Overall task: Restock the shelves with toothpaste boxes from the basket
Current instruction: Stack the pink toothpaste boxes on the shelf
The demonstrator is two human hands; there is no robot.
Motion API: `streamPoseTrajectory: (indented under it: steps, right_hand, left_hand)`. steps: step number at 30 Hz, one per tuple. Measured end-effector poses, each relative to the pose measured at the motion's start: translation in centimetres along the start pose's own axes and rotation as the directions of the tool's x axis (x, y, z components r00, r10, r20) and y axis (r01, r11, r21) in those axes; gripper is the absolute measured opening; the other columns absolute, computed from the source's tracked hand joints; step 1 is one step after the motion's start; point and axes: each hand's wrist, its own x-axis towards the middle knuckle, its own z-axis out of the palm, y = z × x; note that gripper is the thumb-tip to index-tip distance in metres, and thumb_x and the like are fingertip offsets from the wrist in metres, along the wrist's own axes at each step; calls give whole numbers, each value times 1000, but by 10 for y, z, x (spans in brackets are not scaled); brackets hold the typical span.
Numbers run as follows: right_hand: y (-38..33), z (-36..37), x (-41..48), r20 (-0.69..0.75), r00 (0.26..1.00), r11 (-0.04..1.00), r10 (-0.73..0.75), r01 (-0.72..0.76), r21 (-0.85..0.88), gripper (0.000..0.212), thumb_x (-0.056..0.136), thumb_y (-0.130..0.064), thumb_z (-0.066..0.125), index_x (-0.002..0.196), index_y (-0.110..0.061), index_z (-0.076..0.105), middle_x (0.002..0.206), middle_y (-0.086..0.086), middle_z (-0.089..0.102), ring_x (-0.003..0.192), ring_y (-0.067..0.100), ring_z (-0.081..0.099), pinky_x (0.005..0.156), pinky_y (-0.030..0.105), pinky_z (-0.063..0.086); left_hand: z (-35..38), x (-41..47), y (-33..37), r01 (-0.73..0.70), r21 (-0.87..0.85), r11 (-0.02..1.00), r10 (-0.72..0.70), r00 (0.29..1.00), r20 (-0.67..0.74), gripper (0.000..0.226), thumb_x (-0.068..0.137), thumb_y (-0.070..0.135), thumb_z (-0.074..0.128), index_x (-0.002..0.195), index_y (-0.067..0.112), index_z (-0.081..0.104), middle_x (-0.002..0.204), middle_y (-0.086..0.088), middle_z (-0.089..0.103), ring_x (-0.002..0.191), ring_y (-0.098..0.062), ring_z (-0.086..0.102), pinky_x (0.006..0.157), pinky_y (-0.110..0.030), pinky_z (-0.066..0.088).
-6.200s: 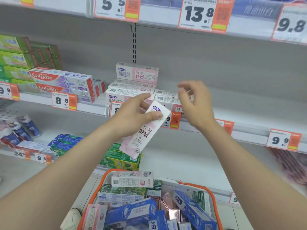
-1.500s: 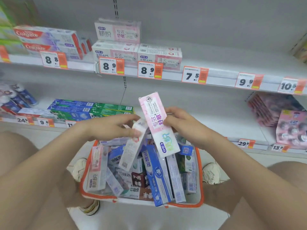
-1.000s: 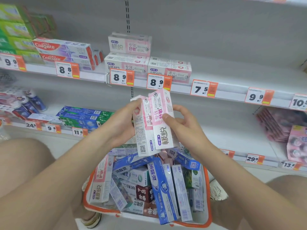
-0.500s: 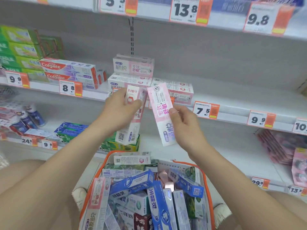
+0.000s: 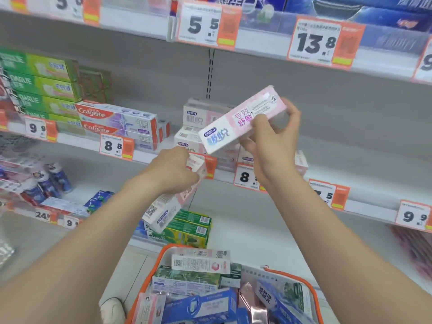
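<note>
My right hand (image 5: 271,146) grips a pink and white toothpaste box (image 5: 229,123) and holds it raised and almost level in front of the stack of matching pink and white boxes (image 5: 194,127) on the middle shelf (image 5: 364,160). My left hand (image 5: 173,169) holds a second pink and white box (image 5: 170,204), which hangs slanted down to the left, below the shelf edge. The orange-rimmed basket (image 5: 301,282) at the bottom holds several boxes in blue, green, pink and white.
Colgate boxes (image 5: 117,120) and green boxes (image 5: 39,83) fill the middle shelf at left. Orange price tags (image 5: 115,146) line the shelf edges. Green and blue boxes (image 5: 189,230) lie on the lower shelf. Blue packs sit on the top shelf (image 5: 264,38). A shoe (image 5: 112,309) stands beside the basket.
Both hands have risen from the basket with the two boxes. My right hand has turned its box from upright to nearly level and lifted it before the stack; my left-hand box hangs lower.
</note>
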Motion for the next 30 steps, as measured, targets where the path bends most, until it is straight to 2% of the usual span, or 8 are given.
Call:
streamPoseTrajectory:
  steps: [6,8,12,19,21,23,26,30]
  right_hand:
    - [26,38,30,-12,982,954,-186,178,-242,49,91,-9,62,131,-19,36,101,2,57,75,0,63,66,22,56]
    - [28,31,33,85,961,894,-264,277,-353,63,84,-4,65,136,-23,35,106,4,62,81,6,66,71,25,59]
    - [44,1,44,362,903,538,-233,430,-725,70,74,-23,69,139,-39,48,122,-13,60,117,22,53,103,45,48]
    - [63,-21,54,435,843,62,-315,476,-877,44,91,-32,70,134,-37,64,143,11,46,128,36,37,106,46,34]
    - [54,-21,36,506,782,111,-363,575,-810,36,97,-27,59,132,-32,65,137,9,49,122,30,41,104,45,38]
    - [41,-26,10,570,772,349,-279,635,-689,38,98,-26,50,132,-29,65,123,0,59,114,17,53,97,34,45]
    - [29,-44,-22,646,763,583,-1,526,-620,45,96,-17,55,138,-34,58,104,-5,70,94,12,64,80,27,52]
    - [18,-61,-33,584,802,799,125,267,-538,33,95,-1,62,121,-22,64,104,8,72,93,32,69,75,44,62]
  left_hand:
    - [-6,-2,-2,-50,-94,994,54,998,39,10,85,25,72,81,19,66,80,-2,71,76,-22,67,60,-28,46]
    - [-7,-4,-4,-59,-117,991,67,995,67,7,85,25,73,86,19,70,84,-1,73,78,-22,69,67,-31,54]
    - [-10,-5,-6,-70,-176,982,88,991,102,12,85,26,75,96,21,74,94,-1,76,85,-22,73,78,-39,60]
    - [-15,-11,0,-31,-356,934,115,969,217,31,92,29,81,117,22,65,107,1,73,91,-18,75,81,-35,60]
    - [-16,-12,3,-25,-451,892,155,955,252,28,94,28,78,120,23,68,104,-1,77,85,-15,77,75,-29,61]
    - [-16,-12,5,-49,-514,856,209,943,258,24,98,29,74,121,25,73,105,-2,79,89,-14,77,78,-27,61]
    - [-15,-11,11,-97,-583,806,287,926,243,21,101,29,69,121,26,76,105,0,80,97,-16,77,86,-31,60]
    - [-7,-9,24,-111,-626,772,268,950,162,28,95,35,75,120,24,69,103,2,81,94,-17,78,80,-37,60]
